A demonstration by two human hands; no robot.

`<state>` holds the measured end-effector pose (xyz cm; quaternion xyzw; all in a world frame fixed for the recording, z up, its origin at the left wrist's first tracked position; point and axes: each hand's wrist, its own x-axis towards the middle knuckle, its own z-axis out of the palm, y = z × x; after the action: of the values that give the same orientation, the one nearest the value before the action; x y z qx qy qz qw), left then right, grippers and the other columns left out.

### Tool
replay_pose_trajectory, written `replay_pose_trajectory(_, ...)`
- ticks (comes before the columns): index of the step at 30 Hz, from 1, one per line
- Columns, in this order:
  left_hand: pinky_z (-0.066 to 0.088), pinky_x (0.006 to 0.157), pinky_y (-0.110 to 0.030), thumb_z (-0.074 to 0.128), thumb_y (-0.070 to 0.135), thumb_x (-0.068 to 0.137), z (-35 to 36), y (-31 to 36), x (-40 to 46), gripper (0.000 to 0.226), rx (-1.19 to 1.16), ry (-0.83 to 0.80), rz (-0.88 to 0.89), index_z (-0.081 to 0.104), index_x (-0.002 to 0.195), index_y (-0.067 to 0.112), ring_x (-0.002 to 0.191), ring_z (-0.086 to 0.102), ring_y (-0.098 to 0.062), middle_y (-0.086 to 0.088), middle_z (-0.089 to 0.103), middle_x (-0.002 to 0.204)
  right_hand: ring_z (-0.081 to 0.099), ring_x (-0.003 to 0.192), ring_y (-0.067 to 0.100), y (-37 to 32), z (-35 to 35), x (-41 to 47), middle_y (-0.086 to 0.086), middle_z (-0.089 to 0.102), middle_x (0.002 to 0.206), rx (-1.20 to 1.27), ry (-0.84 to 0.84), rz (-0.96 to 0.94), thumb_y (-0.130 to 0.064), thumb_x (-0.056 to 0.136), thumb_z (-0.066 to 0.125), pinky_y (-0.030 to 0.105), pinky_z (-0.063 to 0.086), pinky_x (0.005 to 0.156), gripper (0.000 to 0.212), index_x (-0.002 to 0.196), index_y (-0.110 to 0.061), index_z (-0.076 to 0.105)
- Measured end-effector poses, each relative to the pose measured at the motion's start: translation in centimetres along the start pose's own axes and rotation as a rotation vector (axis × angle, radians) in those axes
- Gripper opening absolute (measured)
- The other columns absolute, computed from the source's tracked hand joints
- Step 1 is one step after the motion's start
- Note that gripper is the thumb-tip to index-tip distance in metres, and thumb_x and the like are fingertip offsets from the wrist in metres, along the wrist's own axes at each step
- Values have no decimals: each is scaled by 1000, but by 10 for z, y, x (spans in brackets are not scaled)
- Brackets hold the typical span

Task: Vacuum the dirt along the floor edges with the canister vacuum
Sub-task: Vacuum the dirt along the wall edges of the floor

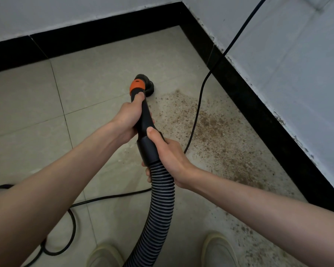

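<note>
The dirt lies as a brown, grainy band on the floor, along the black skirting of the right wall, from near the corner down toward the shoes. The nozzle rests on the floor at the upper left end of this band, so most of the dirt is to the right of the hands and nearer to the person. The wand has its long axis from the person forward to the corner, nearly parallel to the band. In my judgement, the next move must bring the nozzle to the right and back along the skirting.

The left hand is nearer to the nozzle; its fingers are closed round the wand just below the orange collar. The right hand is closed round the cuff, where the ribbed hose begins, with the thumb along the top.

A black cord crosses the dirt and goes up the right wall; it could catch the nozzle.
</note>
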<state>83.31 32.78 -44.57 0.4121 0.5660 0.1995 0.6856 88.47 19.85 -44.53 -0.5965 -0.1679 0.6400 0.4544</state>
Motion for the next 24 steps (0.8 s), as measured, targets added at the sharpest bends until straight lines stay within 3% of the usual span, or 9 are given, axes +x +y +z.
replay_pose_trajectory(5,50,46,-25,45,39,97,-8,-1,2,39,12,8,-60,42,114,4,57,58,-19,-9,53,84,60,46,21,1,0,3,10,62,66,-51,-24,8,-56,92,55,31,54,48,49,94,-7,53)
replay_pose_trajectory(11,49,53,-32,47,35,97,-29,5,14,36,65,131,-100,41,117,6,61,58,-21,-10,53,86,60,45,18,4,15,14,11,61,71,-152,-47,-3,-56,90,57,29,54,46,46,90,-10,53)
replay_pose_trajectory(16,47,47,-25,54,40,93,-35,1,22,40,70,215,-110,43,111,6,54,54,-18,-7,50,80,60,44,17,6,26,24,5,60,65,-212,-23,1,-56,88,60,29,52,46,44,85,-13,55)
replay_pose_trajectory(22,49,52,-27,55,46,92,-37,8,14,40,-40,255,-171,49,97,7,54,56,-17,-5,54,72,61,44,15,-14,28,23,7,61,71,-241,-24,58,-52,89,60,25,50,42,41,88,-11,57)
replay_pose_trajectory(24,49,54,-29,54,44,93,-38,18,9,39,-43,278,-192,49,101,6,56,55,-18,-5,55,73,63,50,15,-24,32,21,6,63,75,-259,-17,81,-53,90,59,28,53,47,43,92,-10,59)
